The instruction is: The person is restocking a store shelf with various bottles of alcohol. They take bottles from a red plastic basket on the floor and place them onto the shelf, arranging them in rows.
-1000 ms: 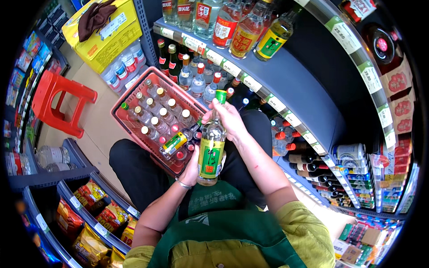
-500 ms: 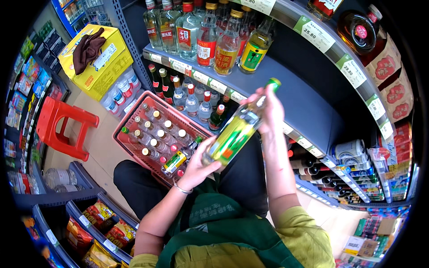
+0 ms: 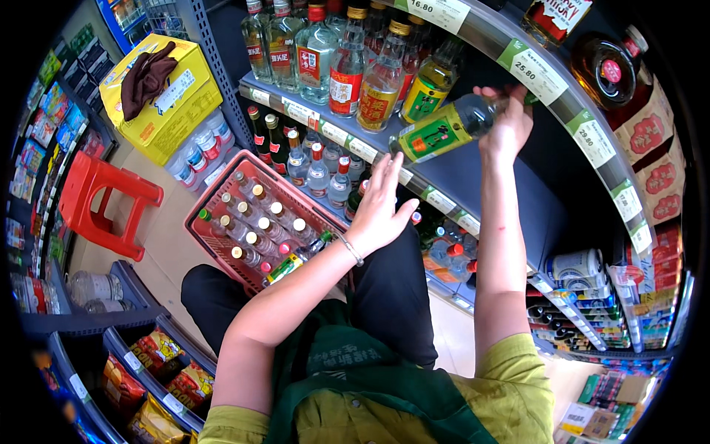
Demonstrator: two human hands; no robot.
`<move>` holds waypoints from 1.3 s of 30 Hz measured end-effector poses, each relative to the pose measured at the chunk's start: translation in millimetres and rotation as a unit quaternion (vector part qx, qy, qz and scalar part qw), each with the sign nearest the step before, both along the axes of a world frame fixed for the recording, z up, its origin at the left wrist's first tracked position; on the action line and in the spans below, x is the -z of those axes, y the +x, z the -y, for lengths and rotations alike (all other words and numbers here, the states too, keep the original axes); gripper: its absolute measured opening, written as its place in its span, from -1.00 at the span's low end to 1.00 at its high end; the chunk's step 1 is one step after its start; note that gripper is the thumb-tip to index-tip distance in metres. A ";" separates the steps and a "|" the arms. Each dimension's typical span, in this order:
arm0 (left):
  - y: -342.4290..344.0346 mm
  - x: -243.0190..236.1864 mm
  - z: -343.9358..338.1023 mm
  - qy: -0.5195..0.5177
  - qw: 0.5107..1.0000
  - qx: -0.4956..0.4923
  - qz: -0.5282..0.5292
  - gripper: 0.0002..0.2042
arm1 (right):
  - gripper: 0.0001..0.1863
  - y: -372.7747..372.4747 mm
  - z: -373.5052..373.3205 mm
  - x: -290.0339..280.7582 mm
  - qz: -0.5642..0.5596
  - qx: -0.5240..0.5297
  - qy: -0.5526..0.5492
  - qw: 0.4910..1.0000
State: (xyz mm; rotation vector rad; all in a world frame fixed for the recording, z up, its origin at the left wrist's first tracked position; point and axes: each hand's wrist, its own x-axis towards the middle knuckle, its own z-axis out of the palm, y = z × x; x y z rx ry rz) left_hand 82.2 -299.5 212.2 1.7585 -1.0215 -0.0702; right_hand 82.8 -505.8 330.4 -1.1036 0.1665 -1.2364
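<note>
Right hand [image 3: 506, 122] gripping bottle [image 3: 444, 133], shelf bottles [image 3: 379, 96], stool [image 3: 85, 194]

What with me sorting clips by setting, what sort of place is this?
Probably a grocery shop or small supermarket: price labels line the shelf edges, with glass bottles standing in rows and snack bags on display.

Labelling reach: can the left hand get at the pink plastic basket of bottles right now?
Probably yes: the bare left hand looks empty and near the pink plastic basket, which is lidless; just the left forearm overlaps one corner in view.
</note>
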 end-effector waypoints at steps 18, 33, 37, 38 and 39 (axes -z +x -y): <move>22.3 27.8 32.4 0.153 0.985 -0.017 0.084 -0.29 | -0.61 71.8 -18.6 10.9 -0.167 0.012 -0.288 0.943; 24.6 34.5 39.2 0.128 0.984 -0.058 0.110 -0.35 | -0.61 75.8 -20.4 13.0 -0.193 0.011 -0.312 0.930; 27.2 36.6 35.1 0.102 0.987 -0.071 0.104 -0.37 | -0.60 76.7 -20.3 12.7 -0.213 0.046 -0.345 0.913; 26.1 36.0 32.1 0.076 0.986 -0.076 0.125 -0.42 | -0.62 70.6 -17.1 11.5 -0.219 0.054 -0.381 0.897; 22.4 36.2 26.4 0.037 0.991 -0.070 0.104 -0.45 | -0.63 74.9 -0.3 21.6 -0.180 0.047 -0.349 0.919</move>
